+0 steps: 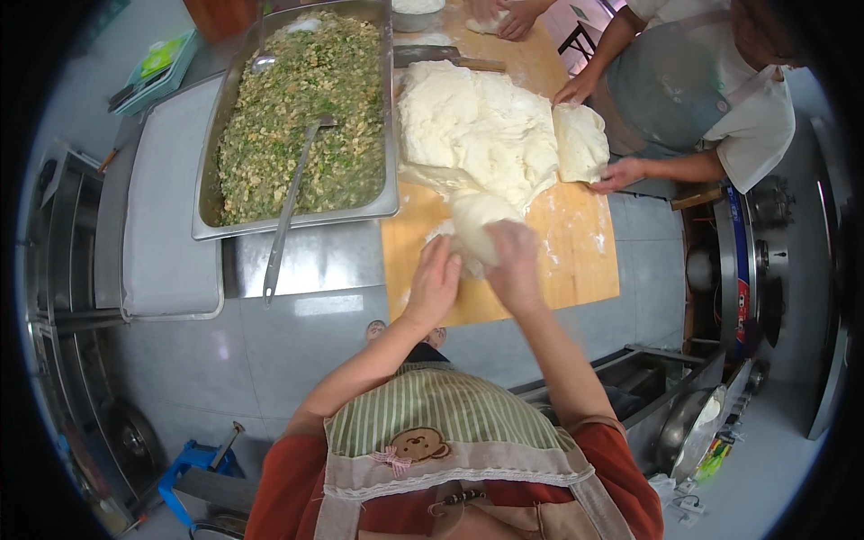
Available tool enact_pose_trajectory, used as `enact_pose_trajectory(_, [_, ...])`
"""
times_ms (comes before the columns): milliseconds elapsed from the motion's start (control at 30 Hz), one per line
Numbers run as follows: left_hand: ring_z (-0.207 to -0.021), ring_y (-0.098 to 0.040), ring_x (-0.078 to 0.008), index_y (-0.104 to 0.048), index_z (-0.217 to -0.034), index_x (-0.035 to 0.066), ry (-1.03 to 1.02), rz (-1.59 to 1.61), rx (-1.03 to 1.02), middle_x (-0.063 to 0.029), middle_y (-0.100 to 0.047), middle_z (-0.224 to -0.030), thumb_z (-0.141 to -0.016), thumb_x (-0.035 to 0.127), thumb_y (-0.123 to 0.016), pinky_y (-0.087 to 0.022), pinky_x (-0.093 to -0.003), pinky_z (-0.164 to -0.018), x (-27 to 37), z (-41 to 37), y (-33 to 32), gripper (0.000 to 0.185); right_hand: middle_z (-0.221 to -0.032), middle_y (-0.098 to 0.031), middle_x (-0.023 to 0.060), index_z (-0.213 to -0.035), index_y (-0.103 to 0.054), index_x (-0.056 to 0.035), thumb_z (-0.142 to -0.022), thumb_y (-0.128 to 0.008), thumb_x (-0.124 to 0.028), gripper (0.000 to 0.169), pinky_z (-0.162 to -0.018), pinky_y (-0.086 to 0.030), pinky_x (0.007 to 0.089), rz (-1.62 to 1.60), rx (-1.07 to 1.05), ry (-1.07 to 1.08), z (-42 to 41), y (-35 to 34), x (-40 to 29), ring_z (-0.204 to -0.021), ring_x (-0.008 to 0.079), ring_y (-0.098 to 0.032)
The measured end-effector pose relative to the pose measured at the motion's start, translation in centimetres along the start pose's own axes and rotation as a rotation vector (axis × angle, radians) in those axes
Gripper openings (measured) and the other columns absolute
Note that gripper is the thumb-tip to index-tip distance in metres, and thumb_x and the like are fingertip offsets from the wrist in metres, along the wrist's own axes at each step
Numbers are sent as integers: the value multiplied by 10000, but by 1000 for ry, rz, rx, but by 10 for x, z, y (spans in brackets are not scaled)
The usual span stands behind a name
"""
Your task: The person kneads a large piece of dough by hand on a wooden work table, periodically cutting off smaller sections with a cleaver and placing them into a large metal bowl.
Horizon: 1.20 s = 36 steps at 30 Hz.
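Observation:
A large mass of pale dough (479, 121) lies on the floured wooden board (574, 256) before me. At its near edge a smooth lobe of dough (479, 223) bulges toward me; whether it is joined to the mass I cannot tell. My right hand (516, 260), blurred, grips this lobe from the right. On the left, my left hand (435, 277) rests at the board with its fingers together, close beside the lobe. Its palm side is hidden, so contact with the dough is unclear.
Left of the board stands a deep steel tray (396, 135) of chopped green filling, with a long-handled ladle (290, 209) jutting over its near rim. Behind the dough lies a cleaver (425, 55). A co-worker's hands (617, 175) hold a dough piece (582, 142); another person's hands (516, 19) work farther back.

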<state>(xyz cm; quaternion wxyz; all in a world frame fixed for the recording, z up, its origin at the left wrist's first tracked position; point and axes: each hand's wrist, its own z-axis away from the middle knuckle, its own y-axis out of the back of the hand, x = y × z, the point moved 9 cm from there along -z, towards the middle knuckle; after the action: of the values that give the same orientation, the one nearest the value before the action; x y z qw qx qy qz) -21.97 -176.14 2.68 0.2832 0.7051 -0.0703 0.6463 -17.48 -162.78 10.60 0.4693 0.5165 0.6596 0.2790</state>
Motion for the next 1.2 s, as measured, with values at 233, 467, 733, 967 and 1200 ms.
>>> enact_pose_trajectory(233, [-955,-621,-258,-413,-1381,-14,191,150,89,-181,-588,-1081,-975,267,-537,-509,-341,-783,-46,3,28,508,-1216,-557,138,-1202,-586,-87,-750,-638,-92,455,-966,-394,469,-54,-130,225,57,-41,-71,-1164,310,-506])
enact_pose_trajectory(467, [-921,-641,-192,-412,-1404,31,520,533,-115,-119,-583,-1118,-966,330,-572,-548,-300,-748,-49,20,16,554,-1263,-543,146,-1315,-504,-33,-729,-794,-128,661,-995,-417,403,-772,19,-680,50,-27,46,-1177,275,-517])
enact_pose_trajectory(733, [-1150,-566,-225,-400,-1429,54,516,710,-233,-145,-525,-1326,-972,459,-522,-502,-347,-916,-10,-5,-15,623,-1258,-522,124,-1253,-538,-79,-647,-782,-33,655,-1004,-396,418,-307,93,-262,12,16,12,-1156,283,-498])
enact_pose_trajectory(967, [-1147,-547,-252,-357,-1460,31,500,585,-10,-190,-438,-1363,-989,352,-505,-466,-339,-955,-34,-14,17,589,-1390,-470,102,-1199,-604,-137,-757,-674,-98,450,-1101,-264,557,-3,-193,212,82,-37,-27,-1324,305,-411])
enact_pose_trajectory(1200, [-1121,-579,-247,-351,-1465,40,188,88,101,-195,-487,-1322,-948,248,-560,-483,-346,-933,-23,-37,26,595,-1307,-522,195,-1305,-487,9,-733,-809,-212,693,-1065,-351,440,-550,96,-587,47,-19,52,-1254,326,-463])
